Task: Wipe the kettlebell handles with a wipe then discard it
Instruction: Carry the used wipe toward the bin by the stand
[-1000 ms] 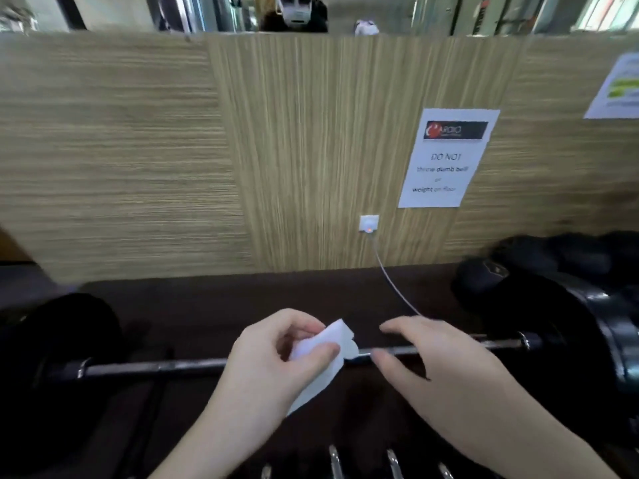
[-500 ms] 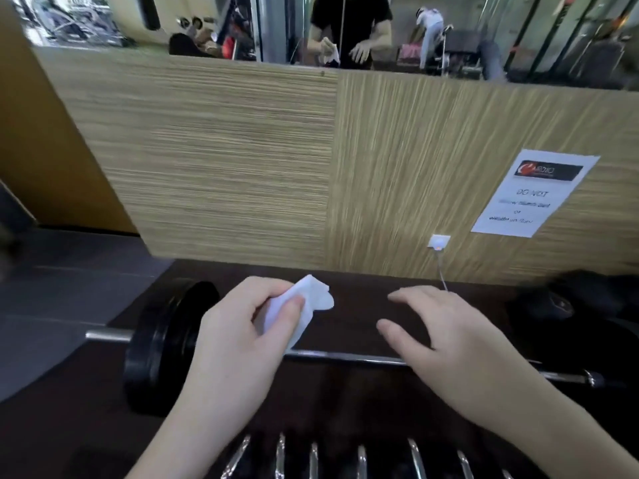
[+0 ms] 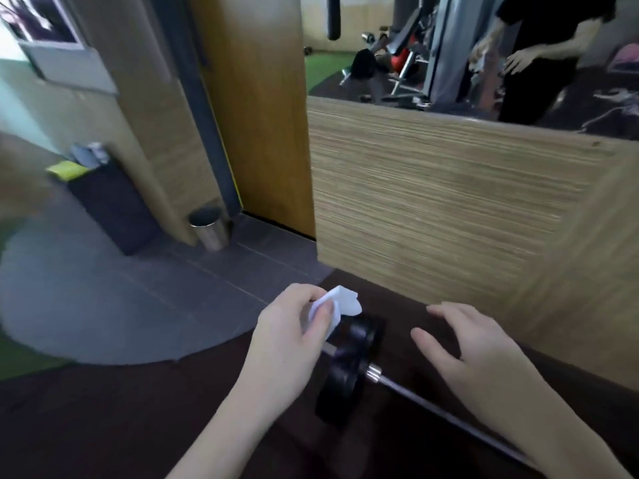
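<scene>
Soft, even indoor light with no hard shadows; the brightest patch is a pale, washed-out area in the upper left of the frame. The dark floor mat (image 3: 103, 426) at the bottom swallows detail. Motion blur smears the left edge and the striped wood panel (image 3: 449, 209) at the right. Wide-angle distortion bends the door (image 3: 256, 108) and upright lines. The white wipe (image 3: 340, 305) is slightly overexposed; both hands look fairly sharp

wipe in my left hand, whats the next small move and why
Probably carry the wipe toward the small metal bin by the door. The left hand pinches it crumpled, off the barbell, the right hand is empty, and the view faces that bin.
</scene>
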A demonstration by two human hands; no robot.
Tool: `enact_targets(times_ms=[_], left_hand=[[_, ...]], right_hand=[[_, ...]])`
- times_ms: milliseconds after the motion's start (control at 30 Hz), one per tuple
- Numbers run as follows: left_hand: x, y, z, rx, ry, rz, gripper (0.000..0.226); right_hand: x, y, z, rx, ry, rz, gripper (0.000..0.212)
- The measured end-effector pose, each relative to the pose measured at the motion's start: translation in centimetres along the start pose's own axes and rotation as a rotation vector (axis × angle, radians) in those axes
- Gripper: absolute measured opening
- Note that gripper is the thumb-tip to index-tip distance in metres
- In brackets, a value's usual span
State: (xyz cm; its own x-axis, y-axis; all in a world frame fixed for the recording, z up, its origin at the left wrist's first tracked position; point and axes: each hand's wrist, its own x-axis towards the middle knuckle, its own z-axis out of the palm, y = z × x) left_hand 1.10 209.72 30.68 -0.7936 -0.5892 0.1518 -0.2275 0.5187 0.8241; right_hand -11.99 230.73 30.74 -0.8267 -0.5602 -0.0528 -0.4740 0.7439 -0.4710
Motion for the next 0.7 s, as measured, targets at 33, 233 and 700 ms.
enact_targets(times_ms=[33,233,700], left_hand=[[0.8,-0.5,-1.8,0.001,0.032,-0.025,0.014],[5.9,-2.5,-11.6,0.047,0.175,-0.135,0.013],[18.1,-11.0,-32.4,-0.017,0.276,-0.201,0.014]], right_hand=[[1.5,-1.8,0.1,-0.011,-0.003,-0.033,0.057],[9.3,-12.5,-0.7,-0.080,-0.084,-0.185,0.060],[22.4,-38.3,4.2,-0.059,-0.137,-0.299,0.057]])
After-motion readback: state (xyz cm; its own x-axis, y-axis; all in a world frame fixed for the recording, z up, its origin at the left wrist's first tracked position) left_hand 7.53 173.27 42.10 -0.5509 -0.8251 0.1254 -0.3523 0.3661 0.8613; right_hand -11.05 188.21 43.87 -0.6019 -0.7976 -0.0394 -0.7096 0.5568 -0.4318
